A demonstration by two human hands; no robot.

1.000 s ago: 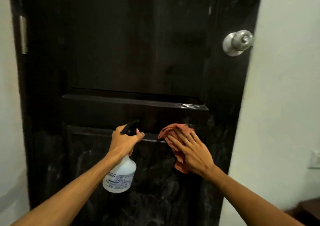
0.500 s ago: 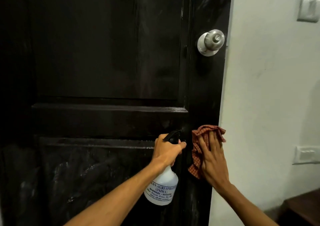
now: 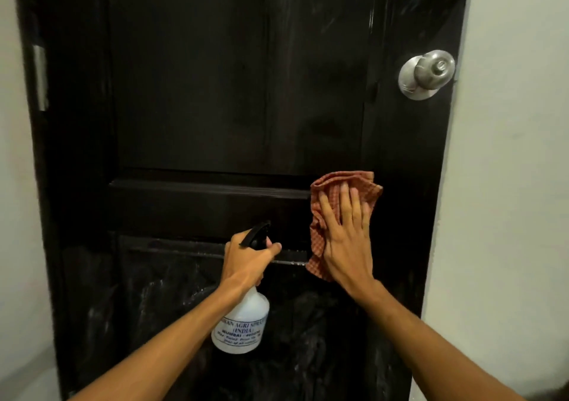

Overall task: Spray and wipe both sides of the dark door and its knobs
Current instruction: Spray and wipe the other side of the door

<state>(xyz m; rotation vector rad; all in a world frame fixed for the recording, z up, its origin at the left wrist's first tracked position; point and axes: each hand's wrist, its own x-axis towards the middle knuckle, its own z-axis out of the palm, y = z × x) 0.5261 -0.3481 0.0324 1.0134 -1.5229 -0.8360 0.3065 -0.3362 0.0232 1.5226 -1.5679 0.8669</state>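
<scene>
I record the dark door [image 3: 191, 92] smeared between pale walls [image 3: 508, 185]; below the knob [image 3: 431, 72], right hand [image 3: 348, 246] flat on the cloth [image 3: 332, 182], higher than before; left hand [image 3: 246, 259] grips the spray bottle [image 3: 243, 323].

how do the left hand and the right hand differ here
The left hand curls round the neck of the spray bottle; the right hand lies flat, fingers straight. The left hand only holds its tool; the right hand presses the checked cloth against the door. The right hand sits higher than the left hand. Both are bare.
</scene>
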